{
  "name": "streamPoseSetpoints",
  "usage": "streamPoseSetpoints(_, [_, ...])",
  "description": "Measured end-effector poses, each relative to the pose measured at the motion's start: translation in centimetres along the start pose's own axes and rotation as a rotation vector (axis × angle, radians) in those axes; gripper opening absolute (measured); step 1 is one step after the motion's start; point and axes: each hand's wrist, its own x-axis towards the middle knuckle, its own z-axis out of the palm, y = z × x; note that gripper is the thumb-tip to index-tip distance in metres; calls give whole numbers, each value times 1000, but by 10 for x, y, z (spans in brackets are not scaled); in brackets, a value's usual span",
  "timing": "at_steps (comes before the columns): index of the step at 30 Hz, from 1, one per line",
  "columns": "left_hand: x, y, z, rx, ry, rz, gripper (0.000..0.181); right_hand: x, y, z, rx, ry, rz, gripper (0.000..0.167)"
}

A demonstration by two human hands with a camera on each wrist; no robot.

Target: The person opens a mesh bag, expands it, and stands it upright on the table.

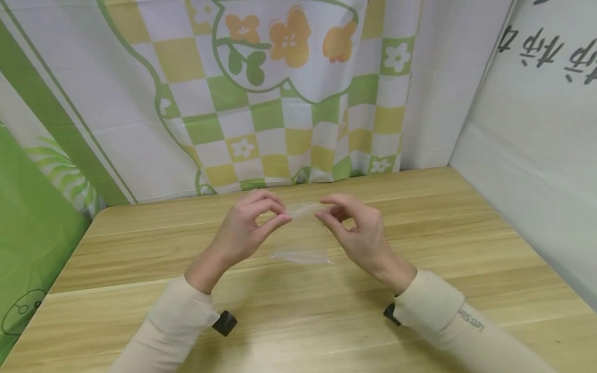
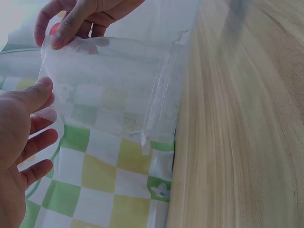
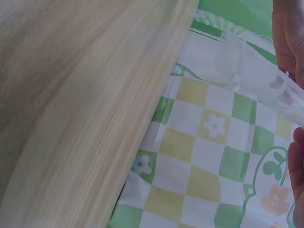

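A sheer white drawstring pouch (image 1: 301, 237) hangs between my two hands above the table, see-through and seemingly flat. My left hand (image 1: 244, 227) pinches its upper left corner between thumb and fingers. At the upper right corner, my right hand (image 1: 358, 228) pinches the edge the same way. In the left wrist view, the pouch (image 2: 109, 80) has its gathered band and ribbon (image 2: 145, 142) at the end away from the fingers. The right wrist view shows the pouch (image 3: 256, 73) from the side, with both hands partly cut off by the frame.
The wooden table (image 1: 307, 334) stretches beneath both forearms. Behind its far edge hangs a checkered, flowered curtain (image 1: 273, 114). A white wall cloth (image 1: 547, 137) stands along the right side, a green one (image 1: 13, 227) along the left.
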Motion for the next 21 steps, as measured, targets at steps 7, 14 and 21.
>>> streamPoseSetpoints(7, [-1, 0, -2, 3, -8, -1, 10, -1, 1, -1, -14, -44, -15, 27])
streamPoseSetpoints(14, [-1, -1, -3, 9, -19, 36, 10, 3, -1, -3, -60, -165, -22, 31])
streamPoseSetpoints(21, [0, 2, -5, 53, -44, 68, 10, 4, -3, -5, -46, -282, 26, 20])
